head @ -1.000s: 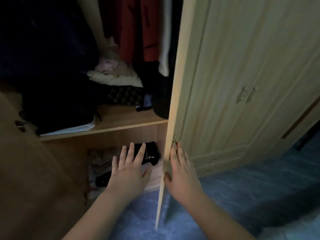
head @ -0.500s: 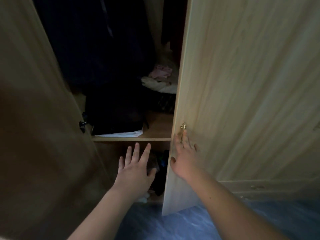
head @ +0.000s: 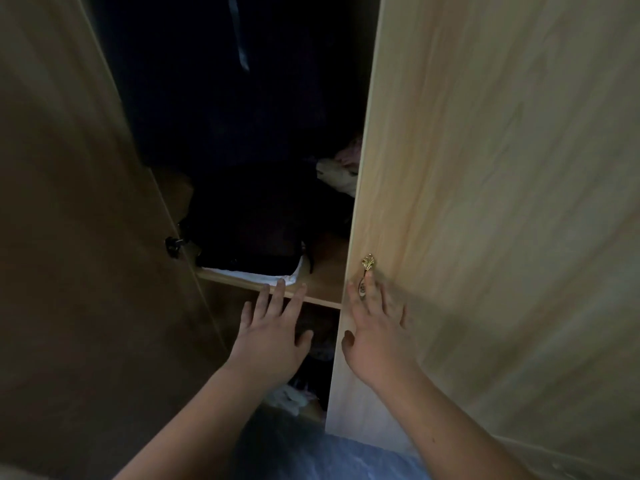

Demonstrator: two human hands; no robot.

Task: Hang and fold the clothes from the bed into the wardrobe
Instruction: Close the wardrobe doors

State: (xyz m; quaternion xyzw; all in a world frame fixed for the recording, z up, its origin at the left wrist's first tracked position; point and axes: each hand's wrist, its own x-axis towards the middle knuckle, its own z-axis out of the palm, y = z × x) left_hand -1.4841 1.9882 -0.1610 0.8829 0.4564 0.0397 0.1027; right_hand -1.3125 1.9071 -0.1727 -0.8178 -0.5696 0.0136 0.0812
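The wardrobe (head: 485, 168) stands with a narrow gap between its two doors, and what clothing can be made out sits inside it: a dark folded stack (head: 249, 237) on the shelf (head: 322, 289) with a white garment (head: 266, 273) under it, and a pale bundle (head: 337, 171) further back, half hidden by the right door (head: 450, 237). Anything hanging above is too dark to tell. The bed and whatever clothes lie on it are out of sight.

The right hand (head: 375, 336) lies flat on the right door just below the small gold handle (head: 367, 263), fingers straight and spread, gripping nothing. The left hand (head: 270, 337) hovers in the gap with fingers loosely straight, its tips near the shelf's front edge — whether they touch it I cannot tell. It holds nothing either.

The step looks like closing the doors. To do it well, the left hand should come out of the gap first, clear of the closing edge, then go to the left door (head: 86, 237). The right palm should push evenly near the handle rather than low down, so the panel swings without twisting. The white garment pokes toward the shelf front — worth checking it will not catch between door and shelf.
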